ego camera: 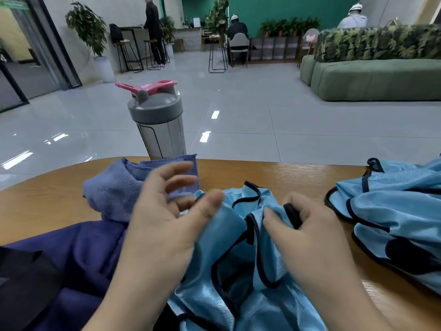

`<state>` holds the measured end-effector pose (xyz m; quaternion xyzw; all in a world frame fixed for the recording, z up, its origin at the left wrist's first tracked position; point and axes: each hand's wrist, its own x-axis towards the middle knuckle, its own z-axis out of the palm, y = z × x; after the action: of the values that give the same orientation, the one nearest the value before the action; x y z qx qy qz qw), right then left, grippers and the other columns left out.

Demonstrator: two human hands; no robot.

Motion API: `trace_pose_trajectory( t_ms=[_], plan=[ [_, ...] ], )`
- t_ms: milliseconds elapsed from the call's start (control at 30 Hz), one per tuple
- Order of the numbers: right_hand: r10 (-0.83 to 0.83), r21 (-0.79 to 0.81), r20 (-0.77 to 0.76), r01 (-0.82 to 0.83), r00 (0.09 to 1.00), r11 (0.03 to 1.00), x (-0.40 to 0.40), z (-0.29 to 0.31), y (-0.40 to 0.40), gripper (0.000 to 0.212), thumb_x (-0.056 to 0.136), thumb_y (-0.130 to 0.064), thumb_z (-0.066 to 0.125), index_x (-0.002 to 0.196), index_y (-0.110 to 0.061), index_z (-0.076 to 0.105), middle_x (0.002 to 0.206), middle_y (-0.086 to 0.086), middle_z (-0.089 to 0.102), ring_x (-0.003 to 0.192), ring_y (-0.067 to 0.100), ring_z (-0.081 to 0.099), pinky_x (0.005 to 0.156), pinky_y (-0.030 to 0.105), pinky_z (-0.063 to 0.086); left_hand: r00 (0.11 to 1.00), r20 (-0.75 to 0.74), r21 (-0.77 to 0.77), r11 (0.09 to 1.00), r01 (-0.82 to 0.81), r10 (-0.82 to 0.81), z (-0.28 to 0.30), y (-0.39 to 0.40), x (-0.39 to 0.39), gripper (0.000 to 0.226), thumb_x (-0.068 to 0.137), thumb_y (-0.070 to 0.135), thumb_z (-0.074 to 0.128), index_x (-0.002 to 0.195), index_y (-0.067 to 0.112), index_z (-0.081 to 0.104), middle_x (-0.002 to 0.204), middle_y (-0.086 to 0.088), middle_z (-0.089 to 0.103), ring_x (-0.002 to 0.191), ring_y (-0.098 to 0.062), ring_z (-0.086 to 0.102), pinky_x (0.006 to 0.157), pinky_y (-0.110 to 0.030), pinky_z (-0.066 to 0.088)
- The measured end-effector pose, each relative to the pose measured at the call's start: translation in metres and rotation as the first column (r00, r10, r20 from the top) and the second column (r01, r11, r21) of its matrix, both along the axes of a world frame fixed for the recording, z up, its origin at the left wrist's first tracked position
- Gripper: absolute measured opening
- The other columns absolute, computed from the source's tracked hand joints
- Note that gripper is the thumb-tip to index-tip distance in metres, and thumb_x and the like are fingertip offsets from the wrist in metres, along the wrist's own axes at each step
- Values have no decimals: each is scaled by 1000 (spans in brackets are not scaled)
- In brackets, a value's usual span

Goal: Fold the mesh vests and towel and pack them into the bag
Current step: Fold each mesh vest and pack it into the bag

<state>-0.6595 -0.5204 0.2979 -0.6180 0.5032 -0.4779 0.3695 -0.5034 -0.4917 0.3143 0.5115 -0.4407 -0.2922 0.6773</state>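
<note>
Vest (229, 271): on table (274, 173) | right hand (310, 230): grips vest trim | left hand (162, 218): fingers spread, blurred | towel (114, 187): beyond

A grey shaker bottle (159, 125) with a pink flip lid stands upright at the far edge of the wooden bench (274, 174), at about 11 o'clock. Beyond, at 2 o'clock, a green sofa (372, 78) sits on the glossy tiled floor (238, 99).

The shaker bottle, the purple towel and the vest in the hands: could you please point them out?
shaker bottle (154, 111): head view, grey lid.
purple towel (114, 189): head view, bunched middle.
light blue vest (229, 230): head view, front panel.
</note>
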Motion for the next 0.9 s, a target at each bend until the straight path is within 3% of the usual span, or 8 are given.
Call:
trace_pose_trajectory(
  t_ms=[133,267,367,467,633,767,833,900],
  plan=[
    [-19,-10,-7,19,1000,1000,1,-1,-1,39,81,-10,64,57,-9,33,46,-8,29,44,7,27,40,17,23,921,363,267,963,44,-143,1,11,6,51,51,59,85,94,39,68,89,15,70,78,3,64,69,-8,46],
    [-15,8,36,15,999,1000,0,-2,-1,41,81,-11,67,59,-6,33,48,-8,28,44,7,25,40,16,23,884,468,180,979,-98,3,8,12,3,11,69,25,80,65,23,69,66,15,68,57,5,57,52,-5,40],
    [43,12,38,-44,998,999,1,-4,-1,43,75,-26,76,65,-6,40,50,-7,34,47,6,29,43,17,26,871,301,-103,922,-374,388,6,9,4,20,77,20,77,69,27,60,62,20,61,54,4,52,50,-5,38],
    [118,58,69,-122,991,991,5,-3,-1,40,65,-29,82,62,-13,47,47,-9,42,45,2,34,44,13,28,875,120,-223,871,-437,470,9,11,1,13,80,24,71,78,32,61,62,19,59,52,0,50,49,-11,41],
    [62,20,54,-63,997,998,5,-4,1,38,75,-16,77,62,-8,43,46,-8,37,45,6,30,42,16,25,988,136,6,998,-69,68,11,15,-19,8,70,37,71,78,37,73,54,8,54,45,-7,36,39,-16,27],
    [64,12,83,-65,995,998,7,-3,1,34,81,-12,71,66,-5,42,50,-2,35,49,9,29,45,24,26,939,207,136,958,251,-276,8,17,-26,16,82,37,58,89,37,72,49,9,47,43,-3,31,42,-10,28],
    [54,31,101,-58,993,998,6,-2,0,34,81,-17,71,65,-6,43,51,-2,36,49,8,30,45,24,27,928,138,181,930,319,-345,9,16,-23,31,77,27,47,92,35,73,50,9,46,44,-4,40,47,-12,41],
    [41,48,133,-48,990,998,4,0,1,35,78,-24,71,65,-5,44,51,-2,38,49,8,32,45,22,28,907,-38,214,883,418,-420,13,16,-20,43,71,14,41,93,30,74,60,0,57,52,-11,55,53,-29,55]
  ],
)
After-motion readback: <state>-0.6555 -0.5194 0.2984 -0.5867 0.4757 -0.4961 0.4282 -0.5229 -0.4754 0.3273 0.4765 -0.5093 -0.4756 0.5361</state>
